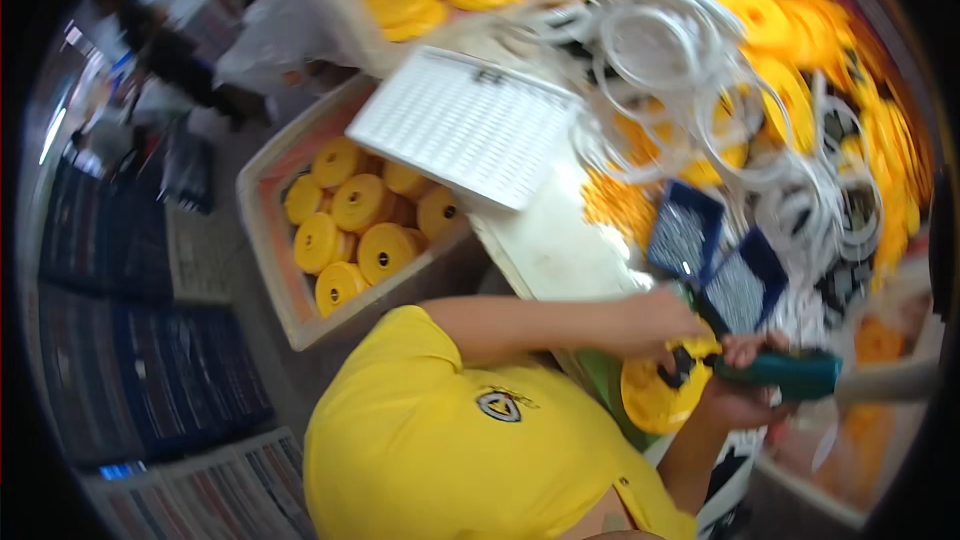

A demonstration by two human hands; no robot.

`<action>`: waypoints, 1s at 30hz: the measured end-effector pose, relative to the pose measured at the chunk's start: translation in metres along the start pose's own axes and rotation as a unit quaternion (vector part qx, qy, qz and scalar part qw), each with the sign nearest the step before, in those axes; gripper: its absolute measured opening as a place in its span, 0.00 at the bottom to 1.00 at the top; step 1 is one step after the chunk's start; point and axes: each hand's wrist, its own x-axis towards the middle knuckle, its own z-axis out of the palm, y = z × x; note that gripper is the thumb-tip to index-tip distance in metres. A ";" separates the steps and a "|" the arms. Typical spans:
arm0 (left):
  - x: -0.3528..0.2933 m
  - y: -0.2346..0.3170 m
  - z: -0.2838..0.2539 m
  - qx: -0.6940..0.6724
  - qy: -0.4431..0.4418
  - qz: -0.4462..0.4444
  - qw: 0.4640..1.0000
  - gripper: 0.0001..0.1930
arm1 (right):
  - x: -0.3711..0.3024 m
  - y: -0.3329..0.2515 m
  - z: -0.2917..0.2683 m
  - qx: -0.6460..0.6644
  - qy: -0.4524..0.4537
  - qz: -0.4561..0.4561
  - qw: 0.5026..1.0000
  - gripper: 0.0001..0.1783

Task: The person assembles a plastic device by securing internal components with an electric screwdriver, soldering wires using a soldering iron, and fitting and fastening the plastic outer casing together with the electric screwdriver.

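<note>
My right hand (745, 385) wraps round a green power screwdriver (790, 373), held level with its front end pointing left. Just left of it, my left hand (655, 325) bends down with its fingers closed over a yellow round reel (655, 398). A small black part (681, 367) shows on that reel below the fingertips. Motion blurs both hands, and what the left fingers pinch is hidden. Beyond the hands stand two blue boxes: one box (722, 208) and a nearer box (778, 275), both filled with small grey metal pieces.
White rings (655, 45) lie piled on the white table (545, 240), with yellow discs (770, 25) heaped behind and small orange pieces (612, 205) nearby. A white perforated tray (465, 120) rests over a bin (258, 240) of yellow reels. Blue crates (165, 370) stand left; people (165, 50) are farther off.
</note>
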 end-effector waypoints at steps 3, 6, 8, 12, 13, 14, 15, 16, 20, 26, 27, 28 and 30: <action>0.017 -0.034 -0.035 0.108 0.007 -0.021 0.994 0.30 | 0.007 -0.004 0.008 -0.005 0.011 0.017 1.000 0.47; 0.036 -0.072 -0.068 0.231 0.059 -0.025 0.971 0.17 | 0.006 -0.006 0.014 -0.058 0.039 -0.018 0.997 0.47; 0.045 -0.085 -0.078 0.315 -0.010 -0.068 0.947 0.15 | 0.003 -0.010 0.015 -0.076 0.042 -0.030 0.996 0.48; 0.049 -0.096 -0.062 0.422 -0.099 -0.072 0.898 0.09 | -0.005 -0.013 0.013 -0.077 0.039 -0.033 0.996 0.49; 0.049 -0.097 -0.058 0.418 -0.103 -0.066 0.900 0.09 | -0.006 -0.014 0.011 -0.076 0.035 -0.030 0.996 0.50; 0.048 -0.098 -0.056 0.410 -0.087 -0.059 0.906 0.08 | -0.008 -0.014 0.009 -0.056 0.032 -0.031 0.997 0.50; 0.046 -0.097 -0.055 0.402 -0.072 -0.053 0.911 0.07 | -0.009 -0.015 0.008 -0.059 0.037 -0.032 0.997 0.50; 0.045 -0.097 -0.056 0.398 -0.076 -0.050 0.913 0.07 | -0.011 -0.017 0.008 -0.061 0.040 -0.027 0.997 0.50; 0.038 -0.101 -0.056 0.340 -0.020 -0.031 0.940 0.07 | -0.012 -0.017 0.006 -0.060 0.047 -0.017 0.997 0.50; 0.029 -0.097 -0.054 0.266 0.052 -0.014 0.962 0.06 | -0.005 -0.006 0.007 -0.033 0.052 -0.010 0.998 0.51; 0.028 -0.087 -0.056 0.249 0.067 -0.016 0.966 0.06 | -0.006 0.000 0.002 -0.016 0.073 -0.022 0.997 0.52; 0.029 -0.079 -0.056 0.228 0.082 -0.015 0.970 0.06 | -0.004 0.002 0.000 -0.017 0.078 -0.023 0.997 0.53; 0.024 -0.060 -0.047 0.185 0.075 -0.019 0.980 0.06 | -0.002 0.008 0.000 0.009 0.090 -0.014 0.996 0.55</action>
